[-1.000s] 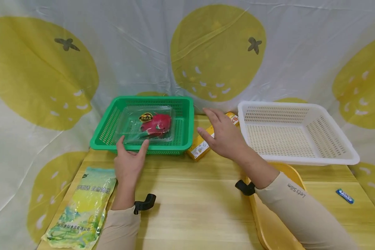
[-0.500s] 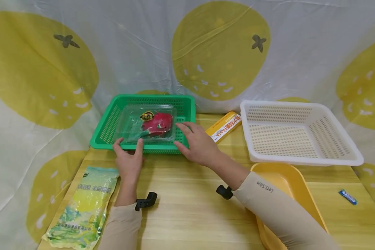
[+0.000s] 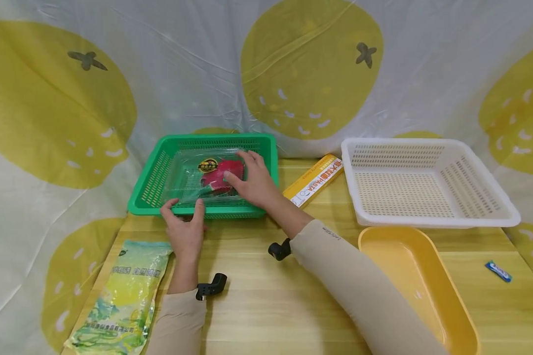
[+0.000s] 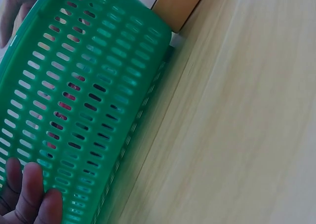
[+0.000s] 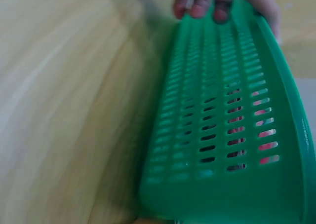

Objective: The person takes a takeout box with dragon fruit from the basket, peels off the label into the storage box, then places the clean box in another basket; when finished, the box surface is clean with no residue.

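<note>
A green basket [image 3: 244, 211] stands at the back left. In it lies a clear plastic box [image 3: 182, 182] with a round black-and-gold label [image 3: 208, 165]; a pinkish-red item with green parts [image 3: 231, 169] shows through the lid. My left hand [image 3: 185, 235] grips the basket's front rim, its thumb over the edge and several fingers [image 4: 32, 189] against the perforated outer wall. My right hand [image 3: 256, 182] reaches in over the right side of the box, thumb above the lid and fingers near its far right corner, loosely spread.
A yellow pasta box [image 3: 315, 180] lies between the green basket and a white basket [image 3: 426, 220]. A yellow tray [image 3: 419, 281] is in front of the white basket. A green-yellow pouch [image 3: 124, 296] lies left, a small blue packet [image 3: 498, 271] right.
My right hand has moved left from above the pasta box to over the plastic box, uncovering more of the pasta box. The left hand has stayed near the basket's front rim.
</note>
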A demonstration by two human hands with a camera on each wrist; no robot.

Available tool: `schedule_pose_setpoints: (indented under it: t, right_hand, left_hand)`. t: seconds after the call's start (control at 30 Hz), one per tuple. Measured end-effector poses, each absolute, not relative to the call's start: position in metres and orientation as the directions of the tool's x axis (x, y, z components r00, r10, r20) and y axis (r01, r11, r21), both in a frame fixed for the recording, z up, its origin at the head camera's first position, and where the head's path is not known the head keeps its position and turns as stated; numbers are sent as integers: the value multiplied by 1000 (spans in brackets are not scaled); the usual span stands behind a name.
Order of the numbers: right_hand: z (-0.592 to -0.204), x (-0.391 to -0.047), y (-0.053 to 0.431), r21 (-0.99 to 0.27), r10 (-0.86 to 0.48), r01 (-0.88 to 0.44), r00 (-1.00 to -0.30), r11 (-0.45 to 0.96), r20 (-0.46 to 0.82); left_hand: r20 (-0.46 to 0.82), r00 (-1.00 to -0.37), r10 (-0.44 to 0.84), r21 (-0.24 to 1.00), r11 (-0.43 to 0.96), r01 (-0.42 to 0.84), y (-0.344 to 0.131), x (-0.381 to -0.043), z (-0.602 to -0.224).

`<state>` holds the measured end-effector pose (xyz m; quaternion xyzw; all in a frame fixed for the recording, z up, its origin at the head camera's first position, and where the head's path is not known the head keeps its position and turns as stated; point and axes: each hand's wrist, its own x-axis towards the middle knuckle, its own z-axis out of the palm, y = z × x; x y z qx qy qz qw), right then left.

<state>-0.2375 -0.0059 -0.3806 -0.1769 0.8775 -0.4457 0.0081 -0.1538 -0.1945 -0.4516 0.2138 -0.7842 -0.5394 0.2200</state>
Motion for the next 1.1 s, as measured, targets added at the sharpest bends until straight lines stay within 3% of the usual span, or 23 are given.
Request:
schedule_pose_setpoints:
  t: [0.23,0.47,0.77,1.1]
  right_hand:
    - [-386,-267,-18,-890,-198,-93,-980,446,4]
    - [-394,-275,-24,-933,-223,81,-961,351,-167]
    - [-396,-276,-30,-908,-304,58,-932,415,-198]
    - [-398,-277,-32,-909,-263,60,-947,413,-182]
  left_hand:
    - [134,-821,-555,947,316,-59,-195,-156,-451]
    - [112,-820,-562,954,292,-69,-194,-155,-451]
    - [114,-815,-568,960,275,-57,-196,-155,-449]
    - [133,-805,-579,960,277,-41,-193,-154,-450]
